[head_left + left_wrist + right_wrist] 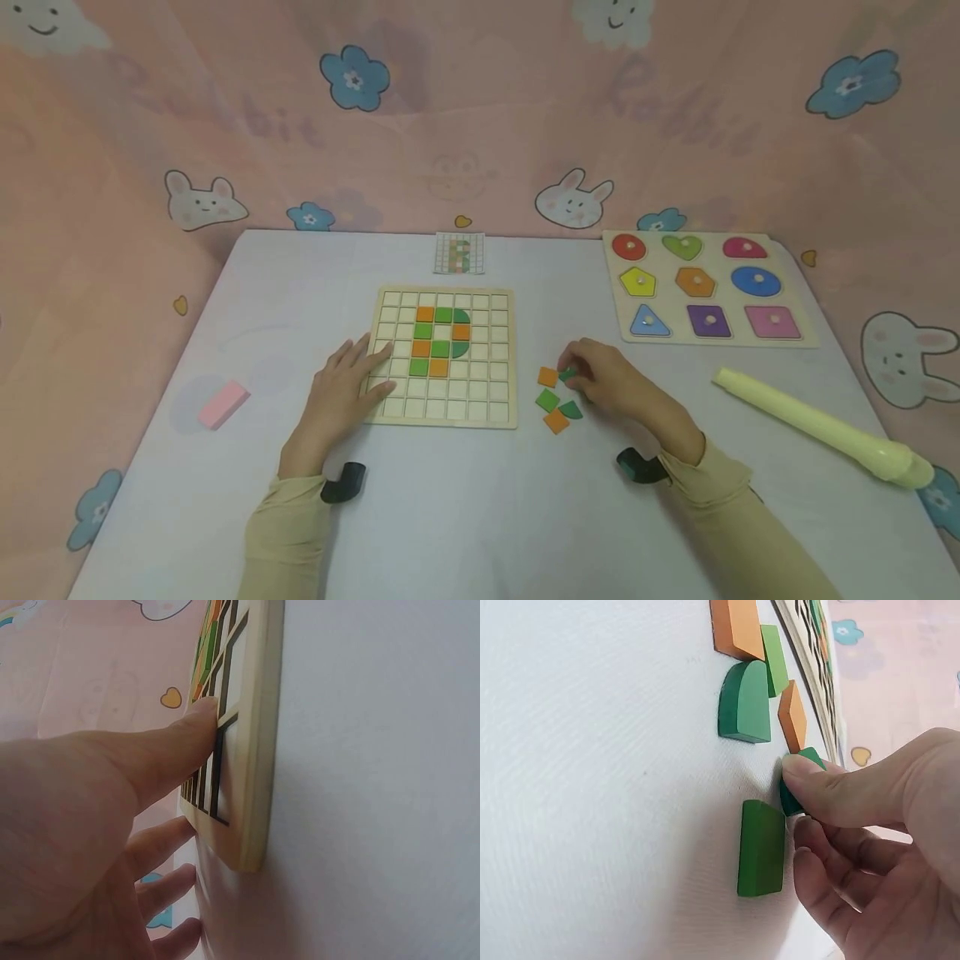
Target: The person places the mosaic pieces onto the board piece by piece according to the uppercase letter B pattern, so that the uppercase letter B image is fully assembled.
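The right hand [611, 382] is pinching a dark-green piece [790, 799], the left hand [341, 387] is resting loosely against the part-filled grid board [513, 358], loose tiles [556, 422] apparently awaiting placement!

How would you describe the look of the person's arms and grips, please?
The left sleeve and right sleeve are plain khaki, loosely creased. The left grip and right grip are ungloved. A small black device shows beside each sleeve.
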`<state>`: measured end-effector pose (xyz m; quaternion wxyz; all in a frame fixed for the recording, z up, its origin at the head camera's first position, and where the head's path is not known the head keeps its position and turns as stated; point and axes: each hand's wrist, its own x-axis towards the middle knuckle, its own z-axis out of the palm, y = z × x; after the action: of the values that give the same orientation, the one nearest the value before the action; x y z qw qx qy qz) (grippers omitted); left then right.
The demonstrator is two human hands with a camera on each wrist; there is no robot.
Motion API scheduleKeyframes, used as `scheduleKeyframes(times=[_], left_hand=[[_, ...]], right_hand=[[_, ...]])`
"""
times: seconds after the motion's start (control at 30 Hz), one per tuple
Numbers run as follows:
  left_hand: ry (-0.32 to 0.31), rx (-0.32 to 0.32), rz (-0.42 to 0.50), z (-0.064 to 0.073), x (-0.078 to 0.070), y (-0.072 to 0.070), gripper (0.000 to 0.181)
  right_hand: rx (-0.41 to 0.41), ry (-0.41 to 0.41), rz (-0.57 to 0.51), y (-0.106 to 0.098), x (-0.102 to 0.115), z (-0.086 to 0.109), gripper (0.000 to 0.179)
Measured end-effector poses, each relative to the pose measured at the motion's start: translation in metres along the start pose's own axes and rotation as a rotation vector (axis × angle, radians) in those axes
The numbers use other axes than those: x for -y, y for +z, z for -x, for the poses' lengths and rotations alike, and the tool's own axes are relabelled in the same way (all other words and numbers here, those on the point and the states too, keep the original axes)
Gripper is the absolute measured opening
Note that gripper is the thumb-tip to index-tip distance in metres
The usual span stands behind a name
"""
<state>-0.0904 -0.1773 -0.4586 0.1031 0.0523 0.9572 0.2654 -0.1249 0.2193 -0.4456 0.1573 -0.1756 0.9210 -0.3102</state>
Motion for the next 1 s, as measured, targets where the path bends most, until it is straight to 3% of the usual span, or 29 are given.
scheduleKeyframes(times=[0.2, 0.4, 0.57, 0.73, 1.0], left_hand=[[0.005, 0.0, -0.002, 0.001, 0.0, 0.0, 0.063], [0.009, -0.005, -0.004, 0.001, -0.001, -0.001, 0.063], [0.012, -0.009, -0.009, 0.001, -0.001, -0.002, 0.063], [0.008, -0.005, -0.01, 0.001, -0.002, -0.003, 0.063], [0.003, -0.001, -0.013, 0.001, -0.002, -0.002, 0.063]], right_hand=[[-0.082, -0.058, -0.018, 0.003, 0.003, -0.003, 0.023], [-0.216, -0.06, -0.093, 0.013, 0.019, -0.014, 0.01], [-0.223, -0.003, -0.231, 0.024, 0.033, -0.023, 0.008], [-0.199, -0.028, -0.298, 0.039, 0.047, -0.033, 0.011], [-0.25, -0.078, -0.296, 0.06, 0.068, -0.048, 0.006]])
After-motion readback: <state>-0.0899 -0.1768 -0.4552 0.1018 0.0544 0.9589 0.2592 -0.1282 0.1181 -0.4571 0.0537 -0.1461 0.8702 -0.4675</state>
